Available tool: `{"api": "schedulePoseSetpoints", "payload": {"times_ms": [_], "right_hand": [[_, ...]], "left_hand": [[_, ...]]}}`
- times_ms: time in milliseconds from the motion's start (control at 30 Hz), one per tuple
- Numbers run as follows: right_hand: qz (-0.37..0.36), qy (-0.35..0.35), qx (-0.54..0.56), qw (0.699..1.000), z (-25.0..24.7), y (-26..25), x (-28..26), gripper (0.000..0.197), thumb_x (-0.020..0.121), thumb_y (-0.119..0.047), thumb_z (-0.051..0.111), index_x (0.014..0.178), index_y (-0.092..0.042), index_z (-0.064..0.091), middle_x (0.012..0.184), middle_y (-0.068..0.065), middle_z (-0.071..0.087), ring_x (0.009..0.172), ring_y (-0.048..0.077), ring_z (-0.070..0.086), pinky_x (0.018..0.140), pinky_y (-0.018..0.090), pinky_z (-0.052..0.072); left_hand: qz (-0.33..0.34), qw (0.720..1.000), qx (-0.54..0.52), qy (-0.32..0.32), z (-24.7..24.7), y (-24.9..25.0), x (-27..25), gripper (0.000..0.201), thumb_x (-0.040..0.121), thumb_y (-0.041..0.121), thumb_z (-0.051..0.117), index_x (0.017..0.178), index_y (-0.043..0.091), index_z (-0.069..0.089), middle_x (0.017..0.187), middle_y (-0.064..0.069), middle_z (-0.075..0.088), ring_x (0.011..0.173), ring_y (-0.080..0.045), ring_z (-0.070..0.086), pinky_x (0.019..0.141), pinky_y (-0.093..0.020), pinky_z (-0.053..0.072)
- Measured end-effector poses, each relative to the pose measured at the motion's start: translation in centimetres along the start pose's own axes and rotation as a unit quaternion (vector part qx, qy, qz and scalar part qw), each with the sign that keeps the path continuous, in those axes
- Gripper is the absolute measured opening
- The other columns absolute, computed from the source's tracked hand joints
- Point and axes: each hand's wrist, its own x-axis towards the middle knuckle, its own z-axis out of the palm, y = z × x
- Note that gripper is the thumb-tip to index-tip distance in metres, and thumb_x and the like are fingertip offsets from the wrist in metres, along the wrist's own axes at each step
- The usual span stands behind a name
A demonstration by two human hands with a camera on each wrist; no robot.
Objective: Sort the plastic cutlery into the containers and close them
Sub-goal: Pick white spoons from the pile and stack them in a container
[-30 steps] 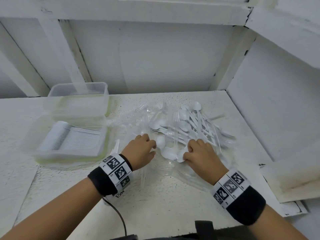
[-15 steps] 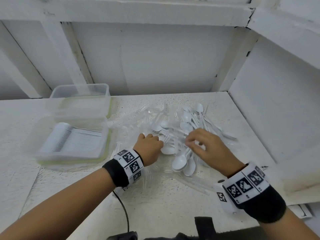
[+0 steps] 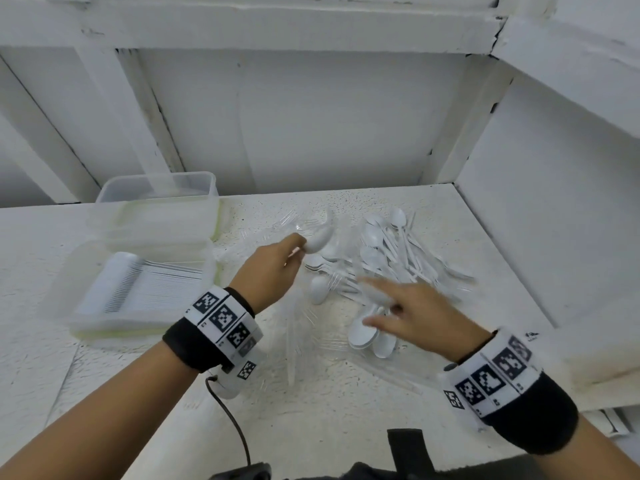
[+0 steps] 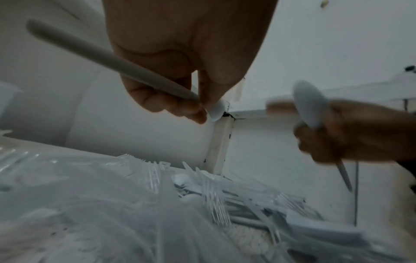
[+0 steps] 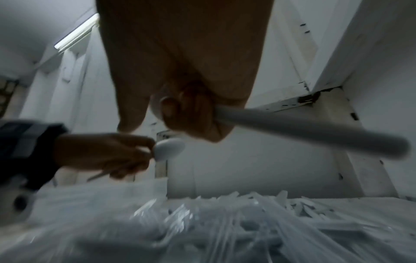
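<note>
Early stage. My left hand (image 3: 273, 268) pinches a white spoon (image 3: 319, 241); my right hand (image 3: 420, 318) grips another spoon (image 5: 310, 131). Mixed cutlery pile (image 3: 388, 261) between them is unsorted; the containers (image 3: 138, 292) left of my left hand are still open.

Containers left, cutlery right, on the tabletop (image 3: 346, 410).
The near container (image 3: 86, 299), holding stacked cutlery, sits before the far container (image 3: 156, 188); the spoon-and-fork pile (image 3: 388, 258) lies to their right.

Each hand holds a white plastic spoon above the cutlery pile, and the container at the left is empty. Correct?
Not quite. The left hand and right hand each hold a white spoon, but the head view shows the left container already holds a neat row of cutlery.
</note>
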Motion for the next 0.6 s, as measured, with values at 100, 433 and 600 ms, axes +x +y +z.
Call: {"api": "schedulePoseSetpoints", "payload": {"times_ms": [100, 433, 600], "right_hand": [[-0.02, -0.107, -0.123, 0.986, 2.4, 0.8, 0.1, 0.024, 0.09, -0.023, 0.055, 0.112, -0.022, 0.065, 0.069, -0.009, 0.052, 0.065, -0.002, 0.047, 0.056, 0.008, 0.028], [-0.071, -0.05, -0.055, 0.995, 2.9, 1.0, 0.6, 0.03, 0.083, -0.031, 0.068, 0.077, -0.003, 0.06, 0.077, 0.004, 0.051, 0.071, 0.018, 0.049, 0.064, 0.024, 0.036], [-0.14, 0.109, 0.014, 0.984, 2.1, 0.7, 0.6, 0.025, 0.082, -0.031, 0.06, 0.077, -0.007, 0.066, 0.076, 0.003, 0.056, 0.07, 0.007, 0.048, 0.065, 0.019, 0.04]], "left_hand": [[-0.042, 0.999, -0.019, 0.01, -0.1, -0.3, 0.1, 0.021, 0.098, 0.022, 0.041, 0.11, 0.011, 0.054, 0.072, -0.002, 0.056, 0.062, -0.018, 0.049, 0.056, -0.027, 0.036], [-0.042, 0.998, -0.034, -0.036, 1.3, -0.1, -0.4, 0.017, 0.097, 0.023, 0.046, 0.09, 0.012, 0.058, 0.067, 0.007, 0.051, 0.059, -0.004, 0.045, 0.051, -0.014, 0.032], [-0.028, 0.993, -0.059, -0.099, 1.6, 0.8, -0.6, 0.013, 0.092, 0.025, 0.054, 0.093, 0.017, 0.065, 0.072, 0.003, 0.055, 0.06, -0.005, 0.043, 0.055, -0.017, 0.03]]}}
